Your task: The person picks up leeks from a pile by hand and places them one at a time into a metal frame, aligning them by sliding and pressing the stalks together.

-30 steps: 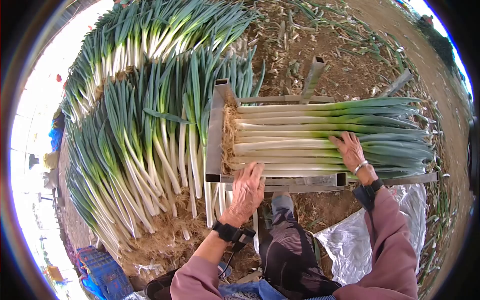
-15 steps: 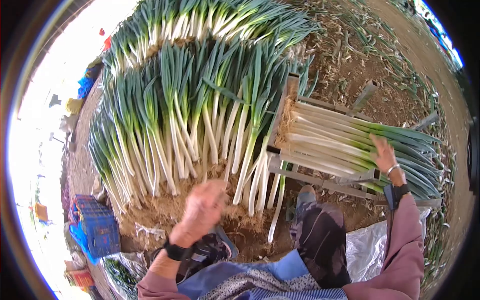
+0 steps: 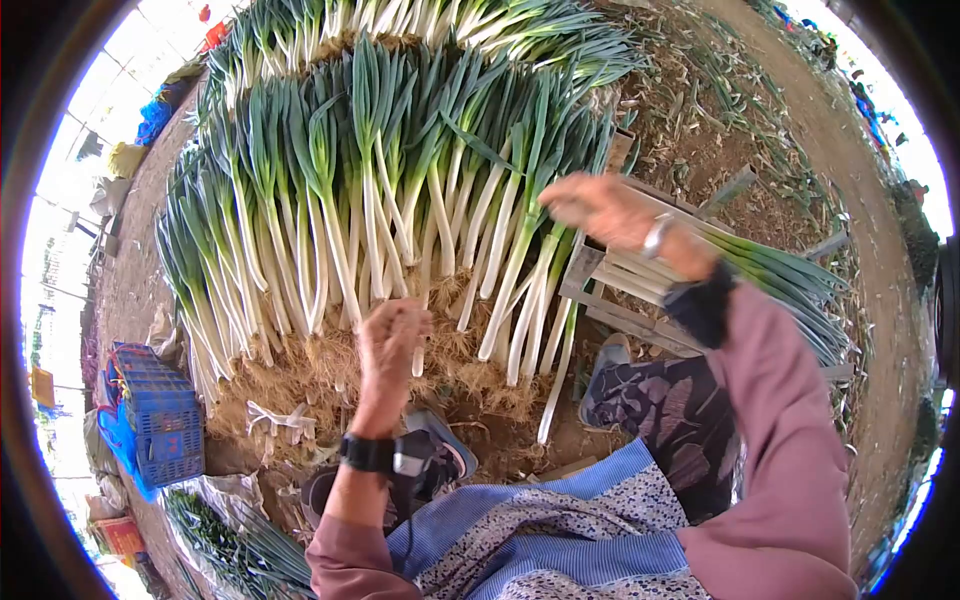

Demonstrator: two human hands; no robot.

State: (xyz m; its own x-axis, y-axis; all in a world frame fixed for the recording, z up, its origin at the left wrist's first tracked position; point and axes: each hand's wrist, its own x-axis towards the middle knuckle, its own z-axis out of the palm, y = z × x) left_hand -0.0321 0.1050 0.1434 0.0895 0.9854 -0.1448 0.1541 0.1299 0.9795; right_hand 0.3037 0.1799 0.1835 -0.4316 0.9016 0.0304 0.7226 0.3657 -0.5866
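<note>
My left hand [image 3: 388,345] has its fingers curled, close to the white stalks and roots of the standing leeks [image 3: 340,260]; whether anything is inside it is hidden. Blurred by motion, my right hand [image 3: 600,210] hovers palm-down between the standing leeks' right end and a wooden frame [image 3: 640,318]. More leeks [image 3: 780,268] lie sideways in that frame, their green leaves pointing right. My right hand and forearm cover part of them.
A blue plastic crate [image 3: 170,440] stands at the lower left, with loose green leaves [image 3: 235,530] below it. Another row of leeks [image 3: 500,25] lies at the back. Dry leaf scraps [image 3: 700,100] litter the soil at the upper right.
My right hand has moved left and up, off the leaves of the leeks in the frame. My left hand has shifted slightly left and up. The view has shifted too.
</note>
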